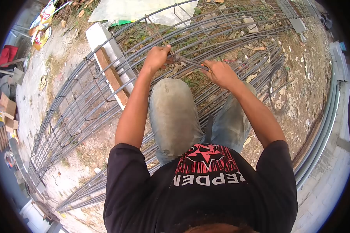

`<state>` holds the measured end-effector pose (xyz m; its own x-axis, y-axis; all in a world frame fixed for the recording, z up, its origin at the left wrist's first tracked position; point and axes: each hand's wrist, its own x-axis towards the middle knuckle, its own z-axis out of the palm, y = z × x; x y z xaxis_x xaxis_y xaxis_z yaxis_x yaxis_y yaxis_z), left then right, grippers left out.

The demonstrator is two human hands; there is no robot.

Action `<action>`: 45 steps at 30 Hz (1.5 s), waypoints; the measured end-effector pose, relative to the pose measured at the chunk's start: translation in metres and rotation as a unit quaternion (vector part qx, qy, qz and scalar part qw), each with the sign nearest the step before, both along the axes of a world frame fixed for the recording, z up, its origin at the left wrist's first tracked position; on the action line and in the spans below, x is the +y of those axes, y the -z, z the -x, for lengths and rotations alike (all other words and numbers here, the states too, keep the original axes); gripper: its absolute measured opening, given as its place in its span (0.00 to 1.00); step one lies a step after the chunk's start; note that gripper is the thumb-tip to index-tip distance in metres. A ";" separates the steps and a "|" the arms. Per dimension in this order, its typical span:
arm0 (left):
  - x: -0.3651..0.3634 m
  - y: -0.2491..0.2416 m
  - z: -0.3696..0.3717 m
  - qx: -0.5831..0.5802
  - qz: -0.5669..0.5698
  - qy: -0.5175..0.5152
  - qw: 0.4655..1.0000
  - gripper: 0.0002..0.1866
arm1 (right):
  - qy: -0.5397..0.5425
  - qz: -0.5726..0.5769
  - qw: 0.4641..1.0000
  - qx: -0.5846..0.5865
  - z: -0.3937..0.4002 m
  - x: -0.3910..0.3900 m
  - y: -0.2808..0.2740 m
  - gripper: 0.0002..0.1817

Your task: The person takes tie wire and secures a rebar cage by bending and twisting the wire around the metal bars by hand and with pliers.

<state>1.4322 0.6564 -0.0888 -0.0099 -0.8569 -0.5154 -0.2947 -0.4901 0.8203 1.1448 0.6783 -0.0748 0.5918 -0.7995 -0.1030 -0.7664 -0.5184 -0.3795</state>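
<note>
My right hand (221,73) is wrapped round the handles of a pair of pincers (193,62). Their jaws point left, against the rebar cage (124,28) by my left hand. My left hand (158,58) is closed at the cage, where a bent stirrup (156,29) meets the long bars. What its fingers pinch is hidden. The cage curves across the view in front of my bent knees, made of long steel bars with square stirrups along them.
A white block (105,40) and a wooden board (109,73) prop the cage at left. Loose rebars (237,64) lie beneath and beside my legs. A coil of wire (278,89) rests at right. Grey pipes (326,130) run along the right edge. A pale sheet (144,11) lies beyond.
</note>
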 end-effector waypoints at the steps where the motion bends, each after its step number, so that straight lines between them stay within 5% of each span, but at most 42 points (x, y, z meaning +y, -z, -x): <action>1: 0.000 0.003 0.000 0.001 0.002 -0.005 1.000 0.33 | 0.013 -0.019 1.000 0.007 0.004 0.003 0.004 0.22; 10: 0.004 0.007 0.007 -0.021 0.049 -0.043 0.998 0.29 | 0.108 -0.023 0.993 0.036 -0.024 0.048 -0.014 0.24; 13: 0.002 0.013 0.005 -0.032 0.055 -0.032 0.997 0.29 | 0.119 -0.444 0.871 -0.174 -0.025 0.034 -0.009 0.24; 16: 0.001 0.007 0.001 -0.025 0.024 -0.002 0.999 0.30 | 0.173 -0.592 0.764 -0.191 -0.017 0.022 -0.010 0.22; 18: 0.000 0.005 0.001 -0.026 0.026 -0.004 0.999 0.30 | 0.180 -0.374 0.902 -0.120 -0.024 0.027 -0.028 0.23; 20: 0.002 0.007 0.001 -0.021 0.024 -0.011 0.999 0.31 | 0.156 -0.079 0.982 -0.071 -0.024 0.043 -0.032 0.24; 22: 0.002 0.008 0.002 -0.012 0.022 -0.017 1.000 0.31 | 0.097 0.278 0.955 -0.047 -0.018 0.058 -0.021 0.24; 25: 0.001 0.010 0.003 -0.043 0.046 -0.025 0.998 0.30 | 0.069 0.315 0.945 -0.054 -0.015 0.062 -0.019 0.26; 28: 0.002 0.016 0.005 -0.039 0.054 -0.051 0.996 0.30 | 0.085 0.124 0.989 0.009 -0.011 0.065 -0.005 0.26; 29: 0.002 0.018 0.006 -0.057 0.052 -0.041 0.996 0.31 | 0.139 -0.128 0.978 -0.087 -0.008 0.058 -0.010 0.27; 30: 0.000 0.020 0.004 -0.075 0.051 -0.033 0.995 0.31 | 0.182 -0.367 0.894 -0.179 -0.004 0.043 -0.021 0.29; 31: -0.001 0.022 0.002 -0.093 0.050 -0.023 0.994 0.31 | 0.213 -0.579 0.743 -0.261 -0.002 0.033 -0.026 0.32; 34: -0.001 0.028 0.001 -0.094 0.068 -0.022 0.993 0.32 | 0.209 -0.638 0.677 -0.300 0.008 0.028 -0.011 0.38; 38: 0.002 0.035 -0.002 -0.130 0.109 0.002 0.986 0.32 | 0.184 -0.336 0.914 -0.135 -0.008 0.033 -0.029 0.27; 39: 0.004 0.034 -0.004 -0.133 0.105 -0.002 0.985 0.32 | 0.158 -0.186 0.967 -0.070 -0.011 0.032 -0.034 0.27; 41: 0.006 0.028 -0.003 -0.137 0.102 -0.010 0.985 0.31 | 0.169 -0.419 0.884 -0.124 -0.005 0.019 -0.045 0.28; 43: 0.007 0.027 -0.001 -0.140 0.110 -0.023 0.984 0.29 | 0.159 -0.605 0.745 -0.230 0.013 0.010 -0.026 0.24; 45: 0.011 0.019 0.002 -0.182 0.144 -0.043 0.972 0.29 | 0.162 -0.603 0.703 -0.341 0.014 0.023 -0.001 0.21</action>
<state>1.4298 0.6670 -0.1076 0.2060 -0.9558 -0.2096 -0.5593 -0.2908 0.7763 1.1303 0.7014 -0.0734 0.6401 -0.4784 -0.6012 -0.1960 0.6549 -0.7299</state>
